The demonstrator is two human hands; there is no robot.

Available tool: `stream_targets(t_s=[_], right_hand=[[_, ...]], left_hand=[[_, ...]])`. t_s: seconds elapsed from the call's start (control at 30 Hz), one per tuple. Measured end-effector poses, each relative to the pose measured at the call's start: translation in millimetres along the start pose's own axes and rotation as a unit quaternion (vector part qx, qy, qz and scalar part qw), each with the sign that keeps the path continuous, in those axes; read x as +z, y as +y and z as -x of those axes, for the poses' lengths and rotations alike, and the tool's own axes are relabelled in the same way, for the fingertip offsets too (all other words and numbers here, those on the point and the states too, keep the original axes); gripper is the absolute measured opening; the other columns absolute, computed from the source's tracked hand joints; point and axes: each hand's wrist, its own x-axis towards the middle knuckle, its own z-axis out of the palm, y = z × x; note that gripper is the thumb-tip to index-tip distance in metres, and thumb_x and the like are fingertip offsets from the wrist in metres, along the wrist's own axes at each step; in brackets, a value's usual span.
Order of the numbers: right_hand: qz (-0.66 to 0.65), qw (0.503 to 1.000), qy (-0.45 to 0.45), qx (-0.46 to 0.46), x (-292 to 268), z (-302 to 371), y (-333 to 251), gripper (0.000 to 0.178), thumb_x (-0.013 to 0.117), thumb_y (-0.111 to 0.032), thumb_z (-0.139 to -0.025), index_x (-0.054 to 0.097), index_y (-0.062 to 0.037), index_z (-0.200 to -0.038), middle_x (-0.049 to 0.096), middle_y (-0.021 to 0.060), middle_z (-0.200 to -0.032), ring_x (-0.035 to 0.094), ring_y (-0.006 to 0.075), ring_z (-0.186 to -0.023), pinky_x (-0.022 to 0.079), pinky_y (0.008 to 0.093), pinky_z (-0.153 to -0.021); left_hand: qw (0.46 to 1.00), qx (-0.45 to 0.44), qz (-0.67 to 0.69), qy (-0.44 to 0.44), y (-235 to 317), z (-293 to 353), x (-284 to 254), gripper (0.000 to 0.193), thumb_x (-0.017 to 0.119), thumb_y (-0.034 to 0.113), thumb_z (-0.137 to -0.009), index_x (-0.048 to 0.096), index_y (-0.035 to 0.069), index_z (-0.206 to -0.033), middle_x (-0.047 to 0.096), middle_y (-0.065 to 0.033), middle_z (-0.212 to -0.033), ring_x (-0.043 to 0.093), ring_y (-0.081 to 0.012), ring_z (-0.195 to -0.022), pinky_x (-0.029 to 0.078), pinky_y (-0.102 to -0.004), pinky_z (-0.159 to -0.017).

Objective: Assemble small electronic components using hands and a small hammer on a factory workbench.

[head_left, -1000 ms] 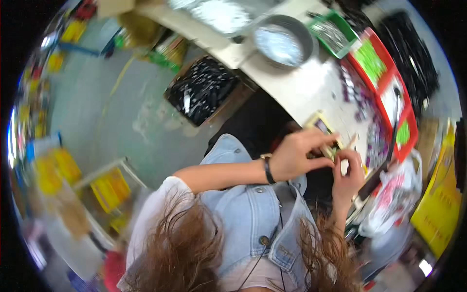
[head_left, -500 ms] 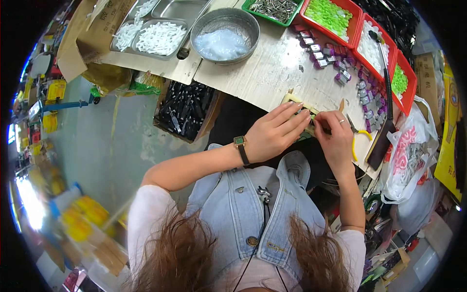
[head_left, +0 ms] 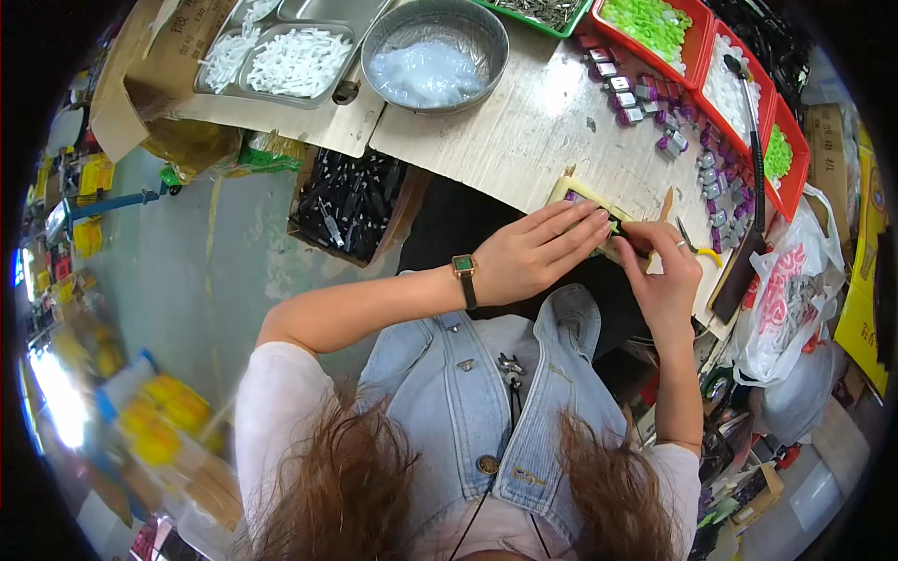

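A cream-coloured, tray-like block lies at the table's front edge, with dark parts and small purple and green bits showing in it. Across its near side rests my left hand, fingers straight and flat, covering much of the block. My right hand is at the block's right end, with thumb and fingers bent together by a small green piece. What sits between those fingertips is hidden. Right of the block lie yellow-handled pliers and a pointed wooden stick.
Small grey-and-purple parts lie scattered at the right. Behind them stand red trays of green and white pieces. A round metal bowl and a metal tray of white pieces stand farther left. Below the table is a box of black parts.
My right hand has shifted right and a little nearer to me, its fingers bent less tightly. My left hand stays flat on the block, its fingertips slightly farther right. The view has shifted slightly.
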Motion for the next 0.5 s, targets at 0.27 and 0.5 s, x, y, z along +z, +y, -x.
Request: stream_targets(t_s=[0.27,0.5], right_hand=[[0.005,0.998,0.062,0.022,15.5,5.5,-3.6,0.024,0.077,0.001,-0.073,0.073,-0.0036,-0.096,0.061,0.0089,-0.085,0.061,0.0204,-0.075,0.050,0.0292,-0.066],[-0.002,0.998,0.064,0.030,20.6,11.1,-6.0,0.019,0.075,0.004,-0.074,0.072,-0.0022,-0.092,0.058,0.0068,-0.082,0.055,0.0216,-0.080,0.044,0.0313,-0.075]], left_hand=[[1.000,-0.009,0.006,-0.012,-2.3,-1.0,-1.6,0.047,0.054,0.012,-0.087,0.051,-0.001,-0.133,0.050,-0.0126,-0.139,0.045,-0.0255,-0.132,0.037,-0.0394,-0.110],[0.996,-0.028,0.079,0.033,1.9,7.0,-4.8,0.053,0.062,0.013,-0.079,0.054,0.001,-0.130,0.055,-0.0132,-0.132,0.052,-0.0272,-0.124,0.041,-0.0392,-0.106]])
